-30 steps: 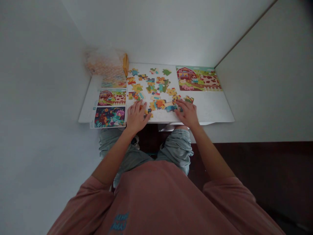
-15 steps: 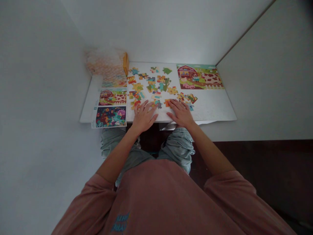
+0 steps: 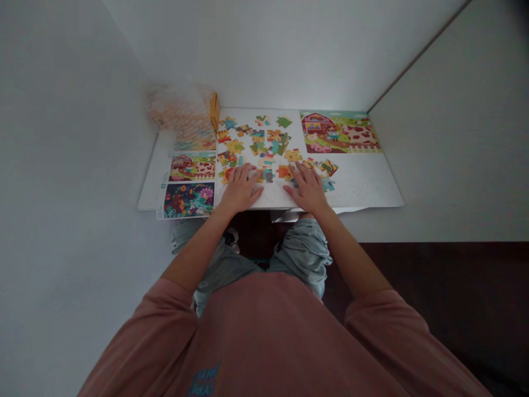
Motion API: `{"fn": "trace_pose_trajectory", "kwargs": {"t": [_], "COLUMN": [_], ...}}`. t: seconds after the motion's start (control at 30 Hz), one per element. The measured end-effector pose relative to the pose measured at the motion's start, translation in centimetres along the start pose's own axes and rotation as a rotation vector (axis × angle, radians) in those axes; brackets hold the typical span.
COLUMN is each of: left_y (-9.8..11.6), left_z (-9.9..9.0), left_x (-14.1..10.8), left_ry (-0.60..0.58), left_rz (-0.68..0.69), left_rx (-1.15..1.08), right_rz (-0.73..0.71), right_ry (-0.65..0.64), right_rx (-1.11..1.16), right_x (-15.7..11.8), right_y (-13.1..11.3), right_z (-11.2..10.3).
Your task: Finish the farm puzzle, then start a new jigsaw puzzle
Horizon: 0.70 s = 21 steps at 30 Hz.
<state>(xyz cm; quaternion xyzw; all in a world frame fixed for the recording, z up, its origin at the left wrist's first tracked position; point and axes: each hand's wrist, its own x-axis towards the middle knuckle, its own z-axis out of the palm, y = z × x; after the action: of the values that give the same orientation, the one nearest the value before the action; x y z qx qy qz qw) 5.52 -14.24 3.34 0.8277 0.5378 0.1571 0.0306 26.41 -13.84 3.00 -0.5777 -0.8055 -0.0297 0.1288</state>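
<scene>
Puzzle pieces are lying loosely spread over the left and middle parts of the worktop, from near the far edge almost to the near edge. A green piece is lying close to the far edge. A grey and teal piece is lying between the hands, toward the near edge; an orange piece is lying just beside the right fingers.

The left hand is resting palm down near the near edge, open, with its fingers extended over pieces. A red piece is showing at its outer side. The right hand is likewise lying palm down and open, its fingers reaching over pieces, with a blue piece showing just beside it. Whether either hand is pressing on the pieces beneath cannot be told.

A farm picture is occupying the far right corner. A sheet with printed scenes is lying along the left side and overhanging the near edge. A yellow box is standing near the far edge, left of the pieces. Beside it, a blurred bundle is covering the far left corner; its nature cannot be told.

The person is wearing a reddish shirt and pale blue trousers.
</scene>
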Motion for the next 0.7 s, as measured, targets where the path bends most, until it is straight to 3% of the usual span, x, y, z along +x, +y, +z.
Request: {"fn": "trace_pose_trajectory", "kwargs": {"t": [0.17, 0.3, 0.7], "left_y": [0.3, 0.2, 1.1], "left_z": [0.3, 0.5, -0.2], "left_x": [-0.9, -0.8, -0.2], "left_ry": [0.080, 0.032, -0.043], "left_rz": [-0.240, -0.262, -0.288], "left_rx": [0.067, 0.048, 0.089], "right_rz": [0.155, 0.171, 0.039], "right_ry": [0.088, 0.086, 0.016], "right_rx": [-0.030, -0.012, 0.109], "right_x": [-1.0, -1.5, -1.7], "right_y": [4.6, 7.3, 5.3], "right_z": [-0.2, 0.6, -0.8]}}
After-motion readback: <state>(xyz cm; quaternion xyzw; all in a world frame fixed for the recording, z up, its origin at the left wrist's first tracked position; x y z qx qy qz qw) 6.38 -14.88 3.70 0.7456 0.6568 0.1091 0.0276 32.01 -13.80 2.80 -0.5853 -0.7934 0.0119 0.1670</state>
